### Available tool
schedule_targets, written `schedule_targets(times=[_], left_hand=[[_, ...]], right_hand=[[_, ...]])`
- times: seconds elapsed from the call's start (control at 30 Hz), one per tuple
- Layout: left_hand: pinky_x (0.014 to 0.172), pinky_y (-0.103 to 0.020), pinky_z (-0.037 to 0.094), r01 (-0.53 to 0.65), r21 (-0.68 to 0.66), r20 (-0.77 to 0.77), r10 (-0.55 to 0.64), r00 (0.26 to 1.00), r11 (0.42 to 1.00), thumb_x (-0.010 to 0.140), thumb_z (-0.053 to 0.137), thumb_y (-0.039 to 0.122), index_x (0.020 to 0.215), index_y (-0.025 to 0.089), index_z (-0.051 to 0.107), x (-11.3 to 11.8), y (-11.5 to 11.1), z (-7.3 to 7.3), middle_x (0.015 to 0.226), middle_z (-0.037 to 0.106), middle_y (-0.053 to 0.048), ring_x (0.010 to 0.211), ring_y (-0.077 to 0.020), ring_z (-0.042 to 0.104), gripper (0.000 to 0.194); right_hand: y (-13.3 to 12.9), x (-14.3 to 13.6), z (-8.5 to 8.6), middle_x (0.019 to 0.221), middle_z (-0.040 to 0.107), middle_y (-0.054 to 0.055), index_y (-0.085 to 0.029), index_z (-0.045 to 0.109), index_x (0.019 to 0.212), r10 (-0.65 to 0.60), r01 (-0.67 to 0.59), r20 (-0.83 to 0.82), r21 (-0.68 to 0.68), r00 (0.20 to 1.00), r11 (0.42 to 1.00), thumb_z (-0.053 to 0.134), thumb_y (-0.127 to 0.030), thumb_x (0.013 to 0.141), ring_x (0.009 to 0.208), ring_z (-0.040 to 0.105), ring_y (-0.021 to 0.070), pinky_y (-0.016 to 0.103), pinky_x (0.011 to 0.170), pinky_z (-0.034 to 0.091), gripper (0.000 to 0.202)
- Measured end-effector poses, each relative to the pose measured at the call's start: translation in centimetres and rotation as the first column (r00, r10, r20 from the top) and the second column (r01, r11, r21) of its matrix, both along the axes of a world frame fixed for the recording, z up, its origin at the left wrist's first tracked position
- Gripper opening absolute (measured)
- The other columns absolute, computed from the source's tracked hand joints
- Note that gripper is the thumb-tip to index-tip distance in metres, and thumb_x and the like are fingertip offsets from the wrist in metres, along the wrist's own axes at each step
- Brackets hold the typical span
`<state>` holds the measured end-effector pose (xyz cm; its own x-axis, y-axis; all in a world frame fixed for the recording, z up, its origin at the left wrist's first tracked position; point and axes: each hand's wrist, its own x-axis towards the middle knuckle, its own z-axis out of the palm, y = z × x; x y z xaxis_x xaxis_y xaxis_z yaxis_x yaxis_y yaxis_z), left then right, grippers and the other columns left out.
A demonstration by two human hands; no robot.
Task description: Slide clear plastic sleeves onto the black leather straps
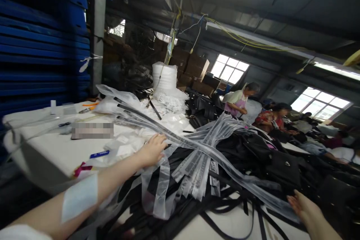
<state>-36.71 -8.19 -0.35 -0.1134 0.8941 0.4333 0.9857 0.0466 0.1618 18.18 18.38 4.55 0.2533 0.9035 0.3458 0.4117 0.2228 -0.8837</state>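
A long, narrow clear plastic sleeve [198, 145] with a dark strip inside runs diagonally across the pile, from the upper left to the lower right. My left hand [153, 150] lies just below it, over clear plastic and black straps, its fingers loosely extended and slightly bent. Beneath that hand a looped clear plastic strip [161, 189] hangs down. At the lower right, my right hand [306, 208] is beside the sleeve's near end, palm turned up and fingers apart; I cannot tell whether it touches the plastic. A bundle of similar sleeves [194, 174] lies crosswise under the long one.
Black straps [225, 206] and black bags [261, 153] heap over the white table [47, 150]. A blue box cutter-like item [99, 154] and orange-handled scissors [91, 105] lie left. A white roll [164, 77] stands behind. Blue stacked panels [42, 48] rise left; people [237, 101] work beyond.
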Motion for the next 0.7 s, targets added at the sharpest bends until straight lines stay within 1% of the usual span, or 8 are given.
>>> schedule_targets(times=[0.13,0.23,0.3,0.4,0.5,0.57,0.63,0.7], left_hand=[[0.116,-0.047,0.029,0.103,-0.025,0.131,-0.099,0.986,0.994,0.085,0.061,0.031,0.128,0.023,0.056,5.0,-5.5,-7.1,0.144,0.049,-0.01,0.136,-0.0267,0.04,0.044],[0.115,-0.05,0.03,-0.007,-0.071,0.192,0.021,0.981,0.997,0.085,0.059,0.036,0.135,0.022,0.05,7.2,-8.1,-10.3,0.15,0.042,-0.011,0.139,-0.0296,0.036,0.053],[0.115,-0.05,0.031,-0.066,-0.09,0.228,0.085,0.97,0.994,0.086,0.057,0.037,0.138,0.019,0.047,7.9,-9.0,-11.7,0.151,0.04,-0.013,0.139,-0.0301,0.035,0.056],[0.116,-0.047,0.03,-0.104,-0.057,0.304,0.116,0.946,0.993,0.087,0.054,0.039,0.138,0.018,0.047,8.2,-9.5,-12.8,0.151,0.04,-0.012,0.139,-0.0286,0.036,0.056],[0.114,-0.049,0.034,-0.097,-0.036,0.362,0.104,0.926,0.995,0.085,0.055,0.041,0.138,0.017,0.046,8.1,-9.5,-13.1,0.148,0.043,-0.014,0.136,-0.0315,0.039,0.059],[0.11,-0.052,0.038,-0.076,-0.038,0.39,0.085,0.917,0.996,0.084,0.055,0.042,0.137,0.015,0.046,8.1,-9.5,-13.1,0.143,0.049,-0.017,0.132,-0.0349,0.044,0.06],[0.107,-0.053,0.04,-0.051,-0.02,0.423,0.054,0.905,0.999,0.084,0.054,0.039,0.136,0.016,0.049,8.1,-9.4,-13.3,0.138,0.054,-0.016,0.128,-0.0365,0.048,0.057],[0.106,-0.049,0.041,-0.028,0.006,0.449,0.023,0.893,1.0,0.083,0.055,0.035,0.134,0.023,0.053,8.1,-9.3,-13.8,0.138,0.056,-0.011,0.125,-0.035,0.052,0.052]], right_hand=[[-0.4,-5.7,-2.1,0.067,0.065,0.013,-0.024,0.057,0.065,0.056,-0.059,-0.021,-0.235,0.998,0.97,0.068,-0.044,0.052,0.066,0.07,0.035,0.044,0.066,0.058,0.026],[-2.7,-14.3,-2.8,0.084,0.071,0.014,-0.019,0.065,0.081,0.334,-0.286,0.137,-0.284,0.933,0.915,0.068,-0.047,0.06,0.085,0.07,0.0339,0.044,0.079,0.057,0.035],[-5.9,-21.4,-3.5,0.089,0.072,0.013,-0.019,0.067,0.085,0.545,-0.484,0.285,-0.259,0.789,0.836,0.066,-0.047,0.066,0.087,0.069,0.0315,0.043,0.082,0.055,0.035],[-12.7,-32.3,-4.6,0.094,0.072,0.011,-0.017,0.068,0.096,0.79,-0.799,0.432,-0.218,0.436,0.56,0.059,-0.039,0.078,0.087,0.068,0.0254,0.04,0.085,0.052,0.029],[-20.3,-42.0,-5.3,0.097,0.07,0.009,-0.017,0.067,0.101,0.828,-0.947,0.539,-0.156,0.157,0.281,0.057,-0.03,0.084,0.089,0.065,0.0218,0.037,0.084,0.05,0.024],[-25.0,-47.5,-5.7,0.097,0.069,0.008,-0.018,0.067,0.1,0.817,-0.982,0.576,-0.137,0.028,0.13,0.057,-0.028,0.087,0.091,0.064,0.02,0.034,0.085,0.049,0.02],[-28.8,-51.9,-6.4,0.1,0.068,0.008,-0.018,0.067,0.102,0.774,-0.988,0.627,-0.155,-0.09,0.011,0.057,-0.029,0.088,0.095,0.062,0.0198,0.033,0.088,0.047,0.02],[-31.6,-55.2,-7.5,0.105,0.067,0.009,-0.019,0.067,0.105,0.7,-0.978,0.691,-0.201,-0.179,-0.051,0.057,-0.031,0.088,0.099,0.06,0.0209,0.034,0.09,0.045,0.023]])
